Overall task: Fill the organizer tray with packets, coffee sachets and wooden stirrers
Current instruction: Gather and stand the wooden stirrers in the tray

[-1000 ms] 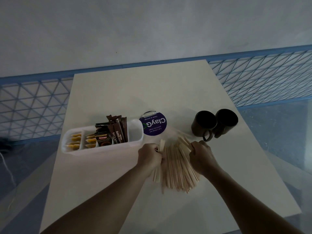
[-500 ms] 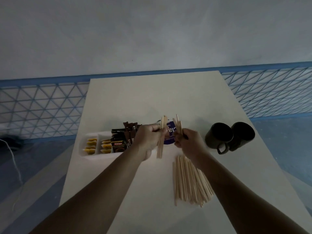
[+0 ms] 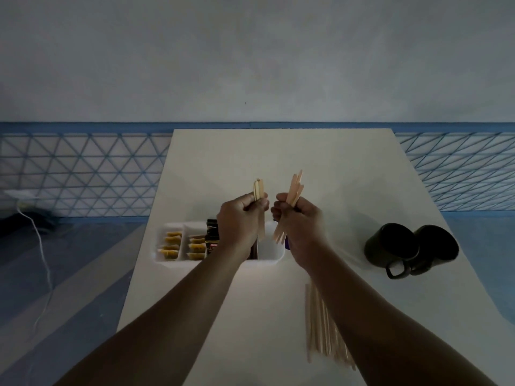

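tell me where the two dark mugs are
In the head view, the two dark mugs stand side by side near the white table's right edge, right of the right hand and the white organizer tray.

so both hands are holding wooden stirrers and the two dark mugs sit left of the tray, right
No. The head view shows the two dark mugs right of the tray, not left. The left hand and the right hand do each hold wooden stirrers.
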`<state>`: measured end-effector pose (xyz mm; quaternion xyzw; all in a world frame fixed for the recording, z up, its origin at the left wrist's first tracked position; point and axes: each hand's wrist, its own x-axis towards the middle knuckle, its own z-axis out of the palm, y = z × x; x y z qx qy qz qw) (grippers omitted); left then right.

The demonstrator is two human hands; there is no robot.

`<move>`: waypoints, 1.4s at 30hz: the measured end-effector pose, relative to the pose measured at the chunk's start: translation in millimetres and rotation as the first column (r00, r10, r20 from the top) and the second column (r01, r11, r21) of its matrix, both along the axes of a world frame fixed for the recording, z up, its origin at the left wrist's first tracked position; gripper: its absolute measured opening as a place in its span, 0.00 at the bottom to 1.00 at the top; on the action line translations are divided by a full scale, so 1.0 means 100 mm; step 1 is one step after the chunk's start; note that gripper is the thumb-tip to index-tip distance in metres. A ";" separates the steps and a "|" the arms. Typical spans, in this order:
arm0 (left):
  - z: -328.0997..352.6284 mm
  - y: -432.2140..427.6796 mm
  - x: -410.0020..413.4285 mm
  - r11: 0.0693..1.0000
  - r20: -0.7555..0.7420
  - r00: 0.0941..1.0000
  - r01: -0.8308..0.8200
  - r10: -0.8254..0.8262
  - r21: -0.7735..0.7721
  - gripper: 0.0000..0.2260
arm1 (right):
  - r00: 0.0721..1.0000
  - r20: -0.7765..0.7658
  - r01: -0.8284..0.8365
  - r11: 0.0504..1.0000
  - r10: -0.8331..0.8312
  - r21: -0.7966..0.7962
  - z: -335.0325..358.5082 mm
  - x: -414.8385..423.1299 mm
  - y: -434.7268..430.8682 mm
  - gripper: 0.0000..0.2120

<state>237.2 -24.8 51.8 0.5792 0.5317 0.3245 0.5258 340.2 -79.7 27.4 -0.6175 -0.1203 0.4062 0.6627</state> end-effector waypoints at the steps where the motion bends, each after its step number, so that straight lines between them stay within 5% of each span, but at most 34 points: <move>1: -0.02 0.00 0.01 1.000 -0.030 1.000 0.002 -0.001 0.029 0.07 | 1.000 0.004 -0.003 1.000 0.003 0.000 -0.03 -0.02 0.02 0.09; 12: -0.21 -0.05 0.15 0.982 -0.291 0.956 0.092 -0.041 0.165 0.06 | 0.949 0.268 -0.103 0.966 0.167 -0.238 -0.32 -0.11 0.01 0.12; 24: -0.14 0.01 0.14 0.983 -0.285 0.958 0.081 -0.031 0.167 0.09 | 0.873 0.417 -0.130 0.945 0.253 -0.301 -0.23 -0.05 0.03 0.18; 33: 0.01 -0.02 0.07 0.961 -0.249 0.968 0.070 -0.001 0.267 0.08 | 0.887 0.431 -0.052 0.963 0.166 -0.264 -0.10 0.13 -0.11 0.20; 42: -0.07 -0.44 0.12 0.970 -0.206 0.950 0.241 -0.233 0.014 0.07 | 0.851 0.509 0.019 0.962 0.127 -0.271 -0.14 0.42 -0.70 0.11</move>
